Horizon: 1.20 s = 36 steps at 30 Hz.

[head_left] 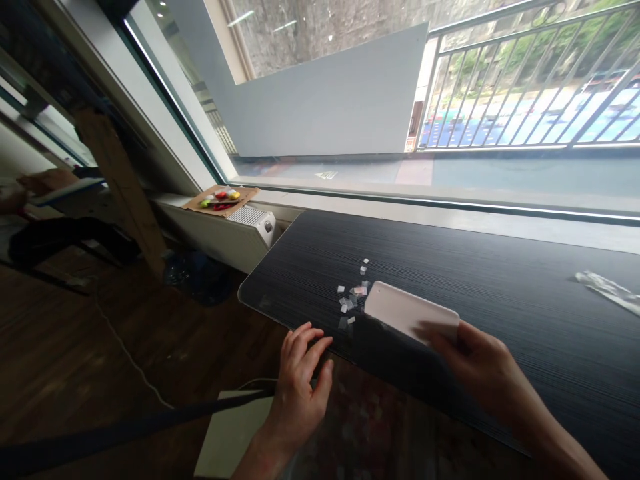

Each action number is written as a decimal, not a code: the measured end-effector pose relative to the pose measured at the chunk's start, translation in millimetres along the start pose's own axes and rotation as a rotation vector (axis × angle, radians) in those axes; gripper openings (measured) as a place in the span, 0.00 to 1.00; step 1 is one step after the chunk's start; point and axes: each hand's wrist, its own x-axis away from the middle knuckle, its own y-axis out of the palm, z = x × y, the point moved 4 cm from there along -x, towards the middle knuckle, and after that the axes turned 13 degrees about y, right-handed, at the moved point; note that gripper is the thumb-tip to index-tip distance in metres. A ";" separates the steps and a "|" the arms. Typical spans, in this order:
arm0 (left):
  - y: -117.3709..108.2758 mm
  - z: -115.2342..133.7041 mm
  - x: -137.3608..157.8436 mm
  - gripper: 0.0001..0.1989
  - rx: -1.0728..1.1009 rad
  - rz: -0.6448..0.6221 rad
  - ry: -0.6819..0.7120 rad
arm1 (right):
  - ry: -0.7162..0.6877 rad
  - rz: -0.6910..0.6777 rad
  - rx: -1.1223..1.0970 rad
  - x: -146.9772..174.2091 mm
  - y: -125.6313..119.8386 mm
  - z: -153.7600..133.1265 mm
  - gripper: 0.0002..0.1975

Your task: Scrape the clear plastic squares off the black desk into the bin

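My right hand (pixel 475 353) grips one end of a flat, pale pink rectangular plate (pixel 410 310) with rounded corners and a small dark dot near its far corner. The plate is over the dark table (pixel 505 280), with its free end beside a scatter of small clear and white square pieces (pixel 349 303). One of these pieces looks pinkish. At the table's near edge, my left hand (pixel 303 377) is open, its fingers apart and slightly bent. Nothing shows in it, and it is a little short of the pieces.
Crumpled clear plastic (pixel 607 290) lies on the table's right side. A white radiator (pixel 255 223) stands beyond the left corner, bearing cardboard (pixel 193 203) with colourful items. A large window runs behind. Below left are a pale box (pixel 227 427), a cable and a dark strap.
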 end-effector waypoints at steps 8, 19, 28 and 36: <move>1.2 -2.7 1.5 0.16 0.021 0.011 -0.018 | -0.148 -0.007 0.097 -17.3 14.6 -36.6 0.16; -0.2 -2.9 2.9 0.14 0.009 0.014 -0.009 | -0.248 -0.020 0.122 -30.7 27.5 -69.9 0.14; -0.1 -7.4 6.8 0.14 0.002 0.004 -0.036 | -0.213 -0.106 0.151 -19.4 18.1 -52.9 0.16; 2.1 -1.8 2.2 0.15 0.024 0.015 -0.010 | -0.202 -0.053 0.195 4.4 -4.4 -46.4 0.15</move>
